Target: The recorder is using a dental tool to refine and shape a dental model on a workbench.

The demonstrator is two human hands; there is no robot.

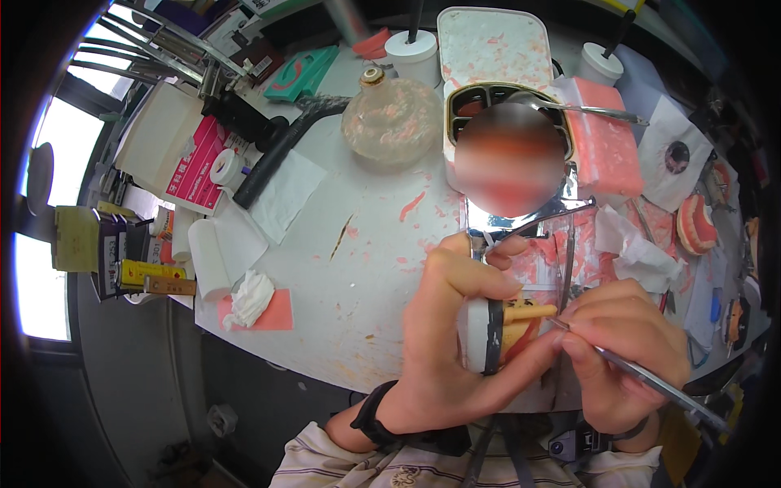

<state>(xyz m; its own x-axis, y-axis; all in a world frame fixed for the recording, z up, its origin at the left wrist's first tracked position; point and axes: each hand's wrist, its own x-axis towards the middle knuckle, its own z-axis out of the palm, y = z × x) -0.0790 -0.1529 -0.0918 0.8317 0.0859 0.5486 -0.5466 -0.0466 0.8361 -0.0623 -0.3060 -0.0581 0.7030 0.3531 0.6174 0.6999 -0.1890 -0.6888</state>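
Observation:
My left hand [443, 325] wraps round a dental model [491, 335] with a white base, a black band and a yellowish cast. Red-pink wax [518, 343] shows on the cast's lower part. Between the fingers of my right hand [625, 350] is a slim metal wax carver [663, 389], held like a pen. Its tip meets or nearly meets the end of the yellowish cast; I cannot tell which. The thumb of my left hand reaches toward the right fingertips. Part of the model is hidden by my left fingers.
Beyond my hands stands a wax pot [449, 114], partly blurred, with a spoon-like metal tool [606, 111] across it. A pink wax stack [604, 150] lies beside it. A round glass burner [390, 122] is at the back. Another denture model [696, 221] sits right; crumpled tissue [250, 299] lies left.

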